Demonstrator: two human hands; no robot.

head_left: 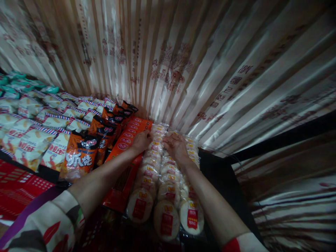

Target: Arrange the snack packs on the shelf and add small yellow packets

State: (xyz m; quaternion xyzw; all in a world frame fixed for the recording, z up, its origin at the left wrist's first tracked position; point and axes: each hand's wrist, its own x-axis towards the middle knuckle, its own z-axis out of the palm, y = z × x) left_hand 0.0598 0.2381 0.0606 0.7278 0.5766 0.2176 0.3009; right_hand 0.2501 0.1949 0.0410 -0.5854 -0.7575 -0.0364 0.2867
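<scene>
Three rows of round crackers in clear wrappers with red and yellow labels run away from me, the packets overlapping. My left hand [141, 141] is at the far part of the left cracker row [140, 206], its fingers closed at the edge of a packet. Just right of it, my right hand [175, 145] is bent over the far part of the middle cracker row [167, 218], fingers curled together on a packet. The fingertips are dim and partly hidden. Beneath my right forearm lies the right cracker row [191, 217].
Left of the crackers lies a flat orange-red package [115, 194]. Orange-and-black snack bags [80, 157] stand beside it, then white snack bags [28, 145] and green bags [23, 84]. A red basket [15, 185] is at lower left. A pleated printed curtain [168, 63] hangs behind.
</scene>
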